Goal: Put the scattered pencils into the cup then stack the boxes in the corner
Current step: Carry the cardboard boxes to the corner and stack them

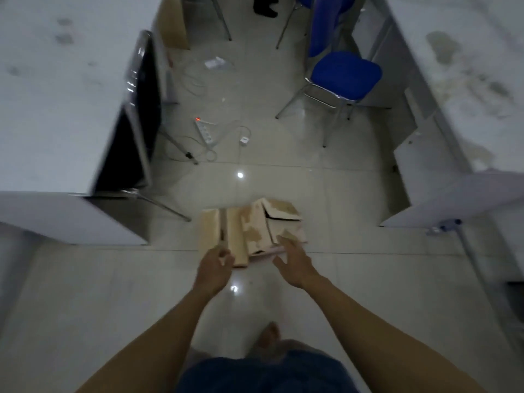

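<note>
Firm up curled left hand [214, 267], hold unclear, at flat tan cardboard box's [210, 231] six-o'clock edge; close spread, empty right hand [293, 263] on torn pale cardboard box [262, 226] at three o'clock; lift level.

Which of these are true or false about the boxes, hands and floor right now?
1. The tan cardboard boxes lie on the pale tiled floor. True.
2. The blue padded chair stands left of the boxes. False: it stands beyond them, to the right.
3. The right hand has its fingers spread, not curled. True.
4. The white power strip lies on a desk. False: it lies on the floor.
</note>
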